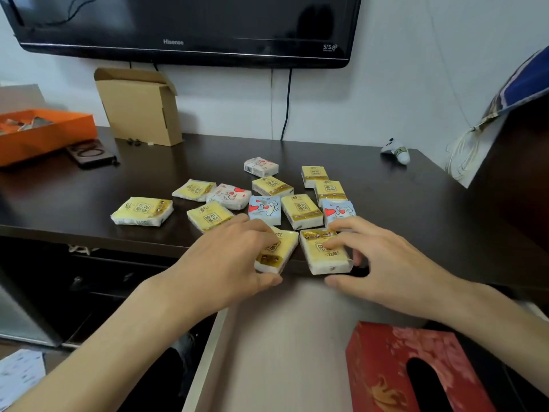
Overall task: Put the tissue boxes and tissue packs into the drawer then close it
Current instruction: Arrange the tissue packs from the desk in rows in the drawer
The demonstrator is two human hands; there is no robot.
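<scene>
Dark wooden surface [89, 185] under a wall-mounted television [184, 22], strewn with tissue packs, open drawer [282, 337] below.

Left to right: a soft, plastic-wrapped yellow tissue pack [142, 211] lies apart; the left hand [228, 263] closes its grip on a yellow edge pack [277, 254], thumb beneath, likely to slide it off into the drawer; the right hand [392, 269] pinches its neighbour [326, 254] likewise. A rigid red cardboard tissue box [416, 370] already sits in the drawer.

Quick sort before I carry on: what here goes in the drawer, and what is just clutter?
For the job: tissue packs, red tissue box already in the open drawer.
Lying about: orange tray, cardboard box, phone, small white toy.
</scene>
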